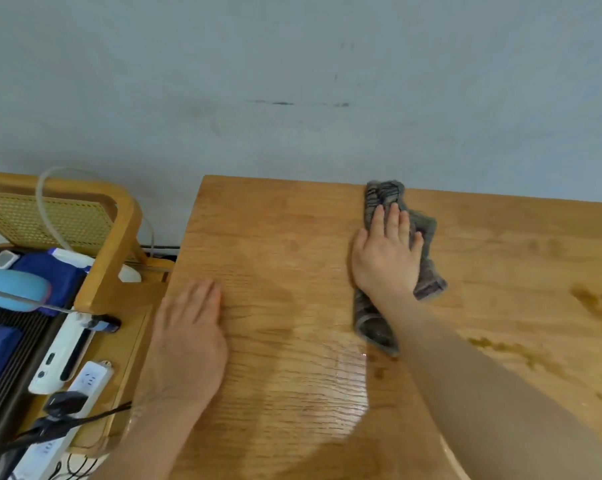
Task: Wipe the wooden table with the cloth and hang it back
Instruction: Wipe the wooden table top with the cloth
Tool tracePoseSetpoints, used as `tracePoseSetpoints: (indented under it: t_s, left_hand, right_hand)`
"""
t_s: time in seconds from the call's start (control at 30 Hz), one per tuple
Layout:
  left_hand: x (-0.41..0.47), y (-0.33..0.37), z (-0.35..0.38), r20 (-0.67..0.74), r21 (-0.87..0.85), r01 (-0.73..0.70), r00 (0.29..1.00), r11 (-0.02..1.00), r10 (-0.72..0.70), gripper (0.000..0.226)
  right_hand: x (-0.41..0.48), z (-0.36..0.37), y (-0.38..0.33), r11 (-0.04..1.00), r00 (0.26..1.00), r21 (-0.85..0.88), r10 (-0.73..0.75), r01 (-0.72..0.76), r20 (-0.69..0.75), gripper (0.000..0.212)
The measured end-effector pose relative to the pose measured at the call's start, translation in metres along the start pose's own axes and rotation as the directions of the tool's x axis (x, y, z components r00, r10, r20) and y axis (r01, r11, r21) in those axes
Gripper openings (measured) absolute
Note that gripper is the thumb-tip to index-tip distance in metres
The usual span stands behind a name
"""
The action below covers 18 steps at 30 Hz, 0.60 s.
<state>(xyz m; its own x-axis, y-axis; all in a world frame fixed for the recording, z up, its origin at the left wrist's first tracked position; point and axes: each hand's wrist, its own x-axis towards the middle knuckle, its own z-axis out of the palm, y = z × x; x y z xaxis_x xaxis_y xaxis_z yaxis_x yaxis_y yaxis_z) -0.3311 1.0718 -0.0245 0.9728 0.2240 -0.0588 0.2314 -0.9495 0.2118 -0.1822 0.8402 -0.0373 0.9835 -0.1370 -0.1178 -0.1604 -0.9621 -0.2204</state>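
A light wooden table fills the lower right of the head view, its far edge against a grey wall. A crumpled grey striped cloth lies on it near the far edge. My right hand lies flat on top of the cloth, fingers together and pointing toward the wall, pressing it onto the wood. My left hand rests palm down on the bare table near its left edge, holding nothing. A wet sheen covers the wood between my arms, and darker damp streaks show at the right.
Left of the table stands a wooden chair with a woven cane back. Beside it, lower down, are a white power strip with a black plug, dark cables, a blue item and white devices. The grey wall bounds the table's far side.
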Motion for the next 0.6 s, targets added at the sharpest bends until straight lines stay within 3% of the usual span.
tracePoseSetpoints:
  t_s: [0.1,0.17,0.27,0.33,0.4,0.5,0.6]
  left_hand:
    - [-0.007,0.041,0.017,0.015,-0.101,-0.038,0.999,0.994,0.04,0.054]
    - [-0.008,0.049,0.024,-0.018,-0.161,-0.024,1.0,0.987,0.021,0.055]
    - [-0.011,0.041,0.025,-0.018,-0.163,-0.031,0.999,0.986,0.029,0.052]
    - [-0.009,0.043,0.023,-0.023,-0.159,-0.03,0.999,0.987,0.027,0.052]
    - [-0.01,0.048,0.022,-0.007,-0.144,-0.016,1.0,0.989,0.015,0.053]
    - [-0.01,0.049,0.022,0.001,-0.126,-0.023,1.0,0.992,0.023,0.054]
    - [-0.012,0.05,0.023,-0.006,-0.122,-0.03,1.0,0.992,0.029,0.053]
  right_hand:
    - [-0.048,0.023,-0.052,0.977,0.976,-0.005,-0.213,0.213,-0.033,0.063]
    - [-0.082,0.034,-0.074,0.908,0.907,0.039,-0.419,0.418,0.042,0.059]
    - [-0.086,0.022,-0.054,0.836,0.83,0.088,-0.548,0.541,0.101,0.055]
    - [-0.069,0.011,-0.016,0.879,0.875,0.065,-0.476,0.472,0.085,0.055]
    - [-0.045,-0.002,0.022,0.949,0.945,0.035,-0.315,0.313,0.09,0.056]
    - [-0.043,-0.005,0.03,0.989,0.988,-0.008,-0.144,0.145,0.061,0.057]
    - [-0.098,0.014,-0.009,0.972,0.97,0.05,-0.234,0.231,0.068,0.059]
